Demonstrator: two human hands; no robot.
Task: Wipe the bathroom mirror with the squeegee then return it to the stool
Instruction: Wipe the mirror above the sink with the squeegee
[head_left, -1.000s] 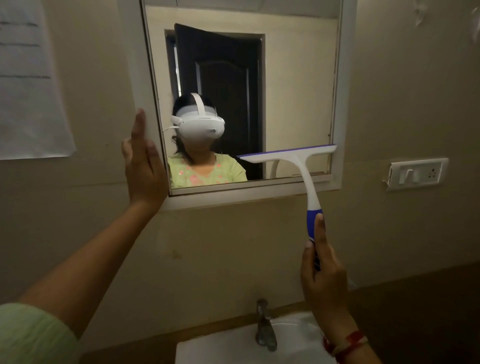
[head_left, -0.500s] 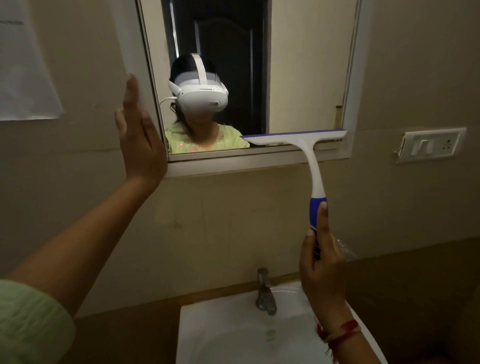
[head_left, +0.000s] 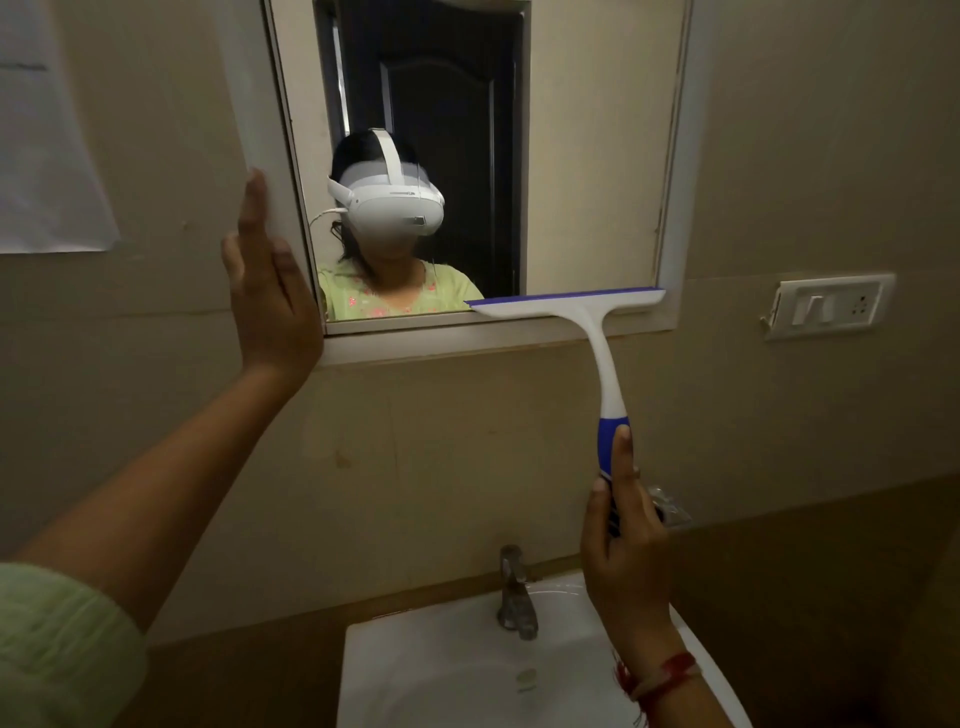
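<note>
The wall mirror (head_left: 587, 156) has a pale frame and reflects a person wearing a white headset. A white squeegee (head_left: 587, 322) with a blue blade edge and blue grip rests its blade flat along the mirror's bottom right edge. My right hand (head_left: 623, 566) is closed around the blue grip, thumb up along the handle. Fingers straight, my left hand (head_left: 270, 306) lies flat against the mirror's left frame. The stool is out of view.
A white washbasin (head_left: 415, 675) with a metal tap (head_left: 514, 592) sits directly below my right hand. A switch plate (head_left: 831, 306) is on the wall right of the mirror. A paper sheet (head_left: 47, 156) hangs at the upper left.
The squeegee blade has slid down the right side of the mirror to its bottom edge. My left hand has stayed on the left frame.
</note>
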